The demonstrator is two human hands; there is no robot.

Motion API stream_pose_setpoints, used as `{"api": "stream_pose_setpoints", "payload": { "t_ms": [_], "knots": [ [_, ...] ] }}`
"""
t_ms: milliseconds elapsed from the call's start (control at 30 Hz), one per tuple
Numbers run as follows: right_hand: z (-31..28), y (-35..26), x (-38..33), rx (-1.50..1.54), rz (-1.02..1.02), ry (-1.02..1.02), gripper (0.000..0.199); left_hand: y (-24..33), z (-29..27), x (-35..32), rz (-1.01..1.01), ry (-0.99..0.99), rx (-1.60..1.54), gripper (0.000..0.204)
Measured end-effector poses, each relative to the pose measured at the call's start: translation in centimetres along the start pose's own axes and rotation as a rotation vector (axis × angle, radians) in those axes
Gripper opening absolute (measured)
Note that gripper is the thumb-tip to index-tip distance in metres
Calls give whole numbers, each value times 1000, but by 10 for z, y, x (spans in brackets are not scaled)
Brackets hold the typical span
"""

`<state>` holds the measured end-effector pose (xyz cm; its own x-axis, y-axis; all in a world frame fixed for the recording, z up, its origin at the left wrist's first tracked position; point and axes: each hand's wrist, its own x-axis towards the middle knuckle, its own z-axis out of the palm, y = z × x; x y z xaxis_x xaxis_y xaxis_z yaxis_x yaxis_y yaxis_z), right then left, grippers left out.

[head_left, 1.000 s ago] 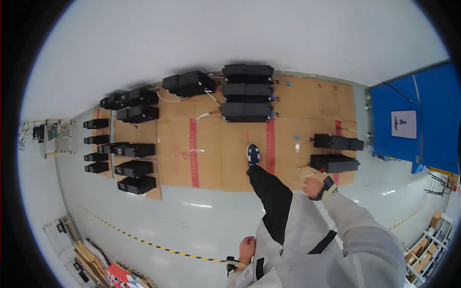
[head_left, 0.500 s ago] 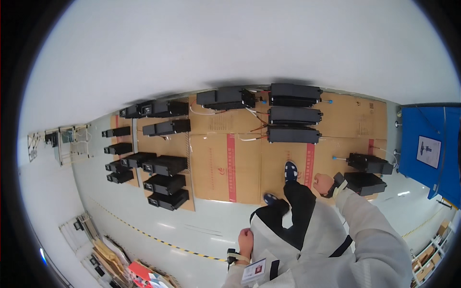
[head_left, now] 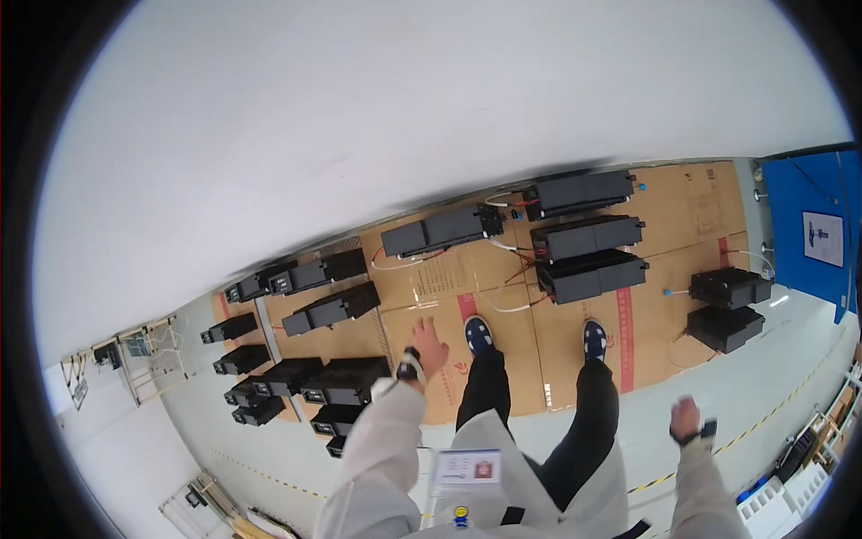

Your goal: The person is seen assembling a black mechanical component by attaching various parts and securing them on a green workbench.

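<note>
My left hand (head_left: 429,347) is stretched forward over the brown cardboard (head_left: 417,382) with its fingers apart and nothing in them. Lower right, my right hand (head_left: 685,417) hangs over the grey floor, its fingers curled in and no object showing in it. Both wrists carry a black strapped device. Nearest the left hand is a black box-shaped unit (head_left: 346,382) on the cardboard. Close to the right hand lies another black unit (head_left: 725,329). Three long black units (head_left: 593,274) with red and white cables lie side by side ahead of my feet.
More black units (head_left: 332,308) stand in rows at the left, with another long unit (head_left: 440,231) along the white wall (head_left: 431,99). A blue panel (head_left: 813,229) stands far right. Yellow-black tape (head_left: 763,418) crosses the floor. My shoes (head_left: 594,340) are on the cardboard.
My left hand has swung forward from beside my body and its fingers have opened. My right hand has dropped back and to the right. My feet have stepped, and the view has tilted.
</note>
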<state>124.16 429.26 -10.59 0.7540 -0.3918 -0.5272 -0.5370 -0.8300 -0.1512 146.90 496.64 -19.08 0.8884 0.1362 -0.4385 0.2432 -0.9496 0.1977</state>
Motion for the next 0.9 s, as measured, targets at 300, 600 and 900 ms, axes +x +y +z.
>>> {"api": "stream_pose_setpoints", "payload": {
  "t_ms": [300,600,900],
  "knots": [
    [189,0,-363,-166,-391,-986,31,10,-34,233,258,230,315,104],
    [204,-117,-430,-36,3,-801,22,71,-37,293,435,-104,529,110],
    [228,-181,-416,-35,-105,-818,17,51,-18,298,447,-2,376,86]
  ]
}}
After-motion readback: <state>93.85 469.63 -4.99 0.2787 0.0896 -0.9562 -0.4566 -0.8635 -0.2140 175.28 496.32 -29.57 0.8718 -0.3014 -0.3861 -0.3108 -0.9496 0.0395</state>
